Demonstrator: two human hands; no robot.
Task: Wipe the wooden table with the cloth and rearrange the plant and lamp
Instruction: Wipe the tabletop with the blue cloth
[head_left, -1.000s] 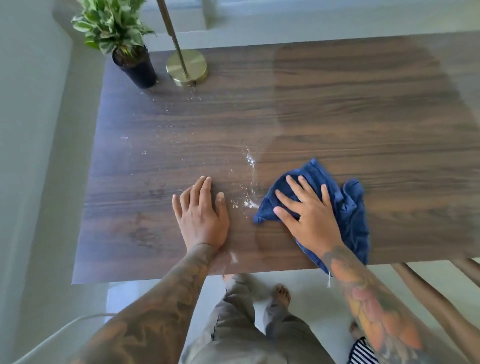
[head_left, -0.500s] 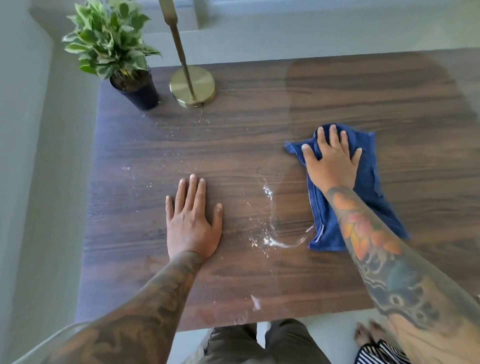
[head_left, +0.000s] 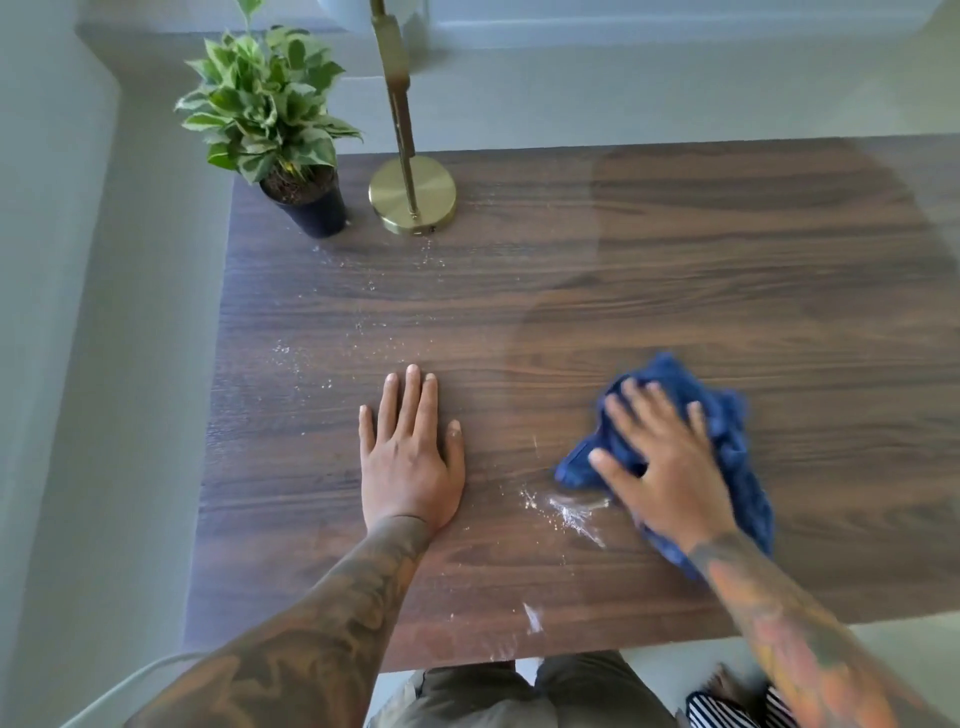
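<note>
The right hand (head_left: 670, 478) lies spread on the crumpled dark blue cloth (head_left: 727, 441), fingers straight and pressing it flat against the dark brown wood-grain table (head_left: 675, 270), pinching nothing; the picture blurs here, so finer finger detail cannot be told. Taking the cloth as the landmark, a smear of white powder (head_left: 571, 512) lies just beside its near-left edge, and another small patch of the same sits nearer the table's front edge. The left hand (head_left: 410, 462) rests palm down on the bare wood to the left of the cloth, fingers straight and together, holding nothing, apparently bracing. Fine white specks (head_left: 363, 312) trail away from the cloth toward the far left corner, where the green leafy plant in a small black pot (head_left: 306, 197) stands just beside the brass round-based lamp (head_left: 413, 195), both well apart from the cloth. The cloth looks soft, light and floppy, so it should bunch and slide easily; a flat palm over its middle seems the best hold for dragging powder. The plant is probably light and top-heavy, best taken round the pot, not the leaves. The lamp looks heavy at its base and tall, so grasping the stem low down would likely keep it steady
</note>
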